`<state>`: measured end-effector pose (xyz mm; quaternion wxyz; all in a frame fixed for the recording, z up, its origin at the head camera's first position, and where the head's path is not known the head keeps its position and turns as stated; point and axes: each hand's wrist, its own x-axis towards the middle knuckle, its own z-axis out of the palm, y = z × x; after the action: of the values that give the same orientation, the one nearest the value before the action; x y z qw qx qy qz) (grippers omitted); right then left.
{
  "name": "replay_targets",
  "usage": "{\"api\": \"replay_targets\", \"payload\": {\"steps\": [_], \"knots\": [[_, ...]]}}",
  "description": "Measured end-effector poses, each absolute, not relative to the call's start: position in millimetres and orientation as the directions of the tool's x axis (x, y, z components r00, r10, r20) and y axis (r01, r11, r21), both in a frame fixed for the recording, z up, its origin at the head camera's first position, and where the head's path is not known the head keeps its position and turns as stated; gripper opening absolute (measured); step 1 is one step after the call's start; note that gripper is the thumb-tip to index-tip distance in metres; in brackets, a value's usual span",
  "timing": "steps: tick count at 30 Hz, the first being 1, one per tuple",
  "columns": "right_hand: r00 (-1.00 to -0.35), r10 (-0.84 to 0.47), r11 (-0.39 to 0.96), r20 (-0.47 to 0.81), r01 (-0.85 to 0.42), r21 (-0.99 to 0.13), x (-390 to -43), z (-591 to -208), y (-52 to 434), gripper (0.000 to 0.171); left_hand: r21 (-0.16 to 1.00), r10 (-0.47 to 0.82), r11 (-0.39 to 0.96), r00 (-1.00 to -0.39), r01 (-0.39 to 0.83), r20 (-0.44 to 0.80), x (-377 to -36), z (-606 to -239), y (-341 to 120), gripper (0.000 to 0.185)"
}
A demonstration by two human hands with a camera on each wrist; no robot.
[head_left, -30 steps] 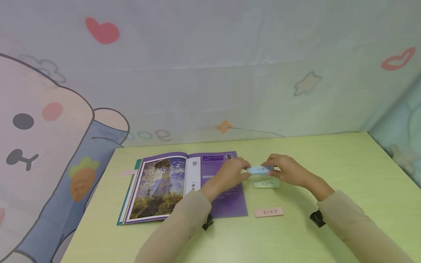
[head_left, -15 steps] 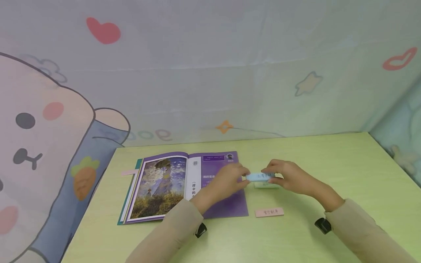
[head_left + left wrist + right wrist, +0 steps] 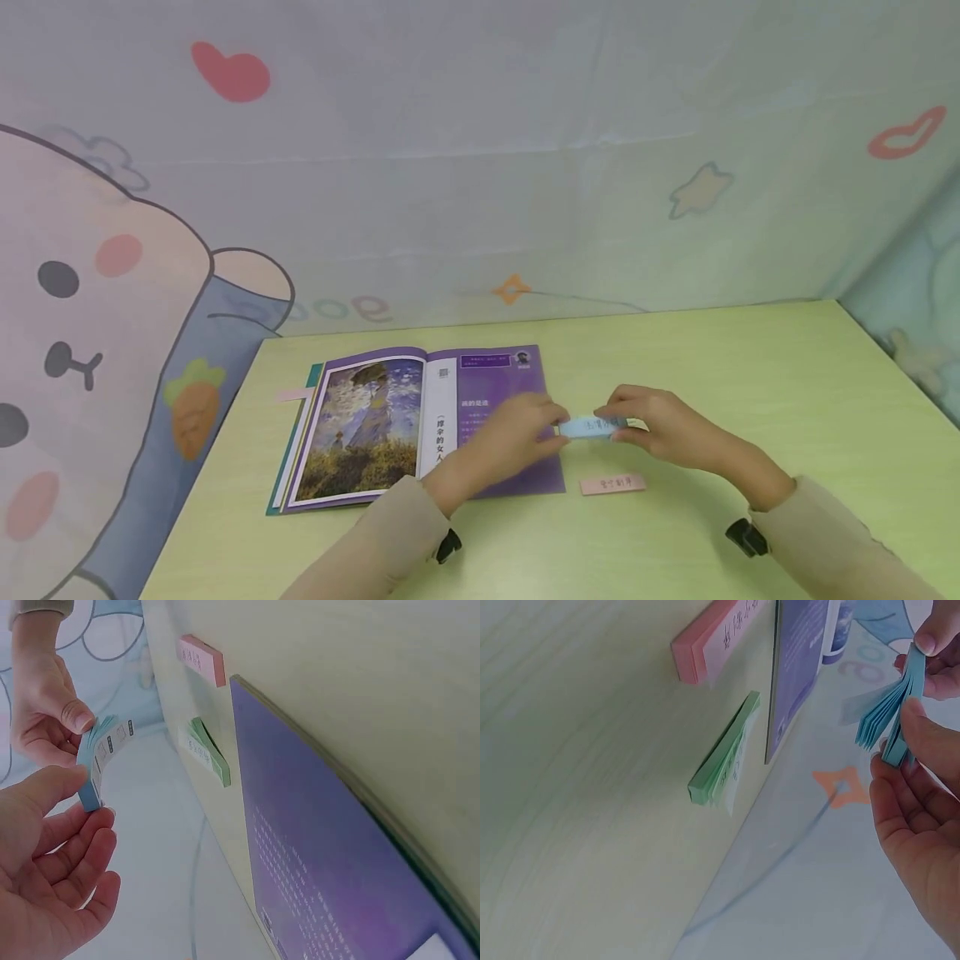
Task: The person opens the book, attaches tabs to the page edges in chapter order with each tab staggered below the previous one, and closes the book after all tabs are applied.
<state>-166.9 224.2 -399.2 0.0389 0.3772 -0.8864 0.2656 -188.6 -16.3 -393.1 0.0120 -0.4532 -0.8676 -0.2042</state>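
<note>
While the green worktop (image 3: 750, 375) carries an open book (image 3: 420, 425) at nine o'clock, the left hand (image 3: 517, 433) and right hand (image 3: 660, 425) each pinch one end of the blue sticky-note pad (image 3: 592, 427), held above the worktop and bowed so its sheets fan apart.

Beige long sleeves (image 3: 390, 542) cover both arms, a black wrist strap (image 3: 746, 537) on each.

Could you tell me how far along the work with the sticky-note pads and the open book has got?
Done: a pink tab already sticks out at the open book's left edge. In hand: the left hand and right hand pinch the blue pad above the table, its sheets fanned apart. Left: the green pad and pink pad lie untouched on the table.
</note>
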Motion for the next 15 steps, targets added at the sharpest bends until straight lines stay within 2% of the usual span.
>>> {"api": "replay_targets", "payload": {"steps": [6,15], "knots": [[-0.706,-0.648,0.561,0.285,-0.696,-0.449,-157.6,-400.1,221.6,0.029,0.379,0.776,0.496,-0.595,0.781,0.211,-178.5,-393.5,-20.1,0.021],[-0.657,-0.666,0.499,0.353,-0.744,-0.445,-147.1,-399.3,216.9,0.032,0.303,0.773,0.488,-0.567,0.818,0.284,-167.1,-394.8,-26.2,0.022]]}}
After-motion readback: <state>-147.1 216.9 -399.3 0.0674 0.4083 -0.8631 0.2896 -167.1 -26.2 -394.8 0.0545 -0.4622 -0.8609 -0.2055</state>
